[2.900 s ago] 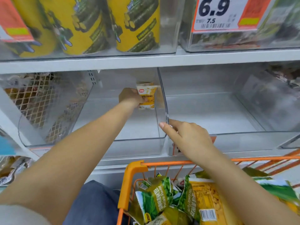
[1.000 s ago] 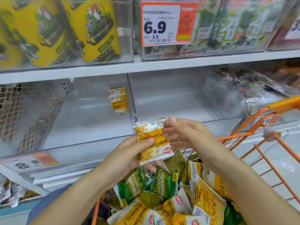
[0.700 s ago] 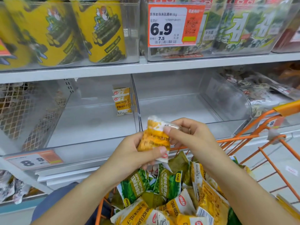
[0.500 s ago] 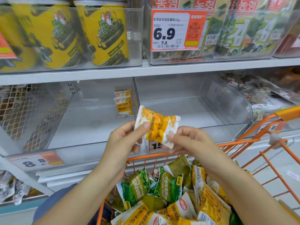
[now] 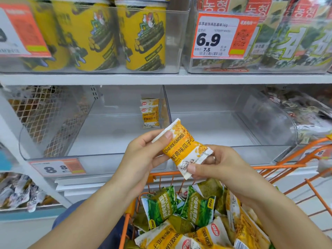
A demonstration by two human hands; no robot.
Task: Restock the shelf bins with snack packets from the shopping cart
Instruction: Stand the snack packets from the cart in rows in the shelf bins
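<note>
Since half a second ago the yellow packet (image 5: 183, 149) has tilted further, its top seal now pointing up-left. The left hand (image 5: 145, 155) pinches that upper-left edge with a closed grip, thumb on the front; the right hand (image 5: 215, 168) pinches the lower white seal. The packet hangs above the orange cart (image 5: 280, 167), in front of the clear left bin (image 5: 107, 153), where two matching packets (image 5: 150, 113) stand against the right wall. Green and yellow packets (image 5: 179, 218) fill the cart.

"CRAB ROE FLAVORED" on yellow packet (image 5: 183, 150)
</note>
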